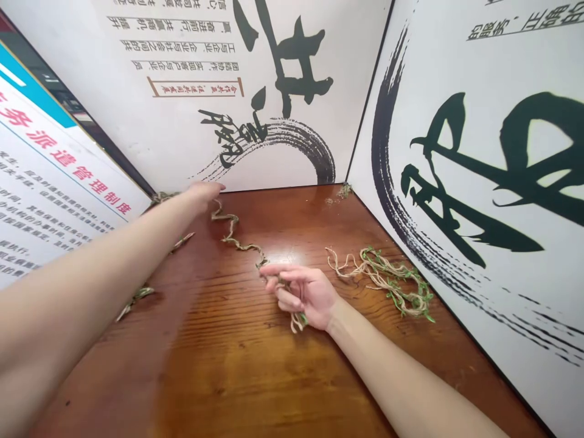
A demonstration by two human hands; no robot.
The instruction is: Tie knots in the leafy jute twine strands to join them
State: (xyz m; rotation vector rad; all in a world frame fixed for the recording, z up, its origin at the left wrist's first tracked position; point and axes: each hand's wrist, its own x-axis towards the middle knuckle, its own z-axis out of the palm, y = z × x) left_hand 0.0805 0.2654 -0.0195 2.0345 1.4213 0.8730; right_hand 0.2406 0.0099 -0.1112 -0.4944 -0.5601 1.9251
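My right hand (306, 294) is closed around a length of leafy twine, brown cord with small green leaves. Loose ends of this twine (297, 322) hang below my fingers. From the fingertips the twine (232, 228) runs in slack zigzags over the table toward the back left. There it meets the underside of my left hand (207, 193), which is stretched far out near the back panel. Most of the left fingers are hidden, so whether they grip the twine does not show. A looped bundle of leafy twine (401, 283) lies right of my right hand.
The brown wooden table (219, 365) is bordered by white printed panels at the back (173, 140) and right (456, 292), with a sign board (45, 182) at left. Short twine pieces (137, 299) lie near my left forearm. Green scraps (344, 191) sit in the back corner.
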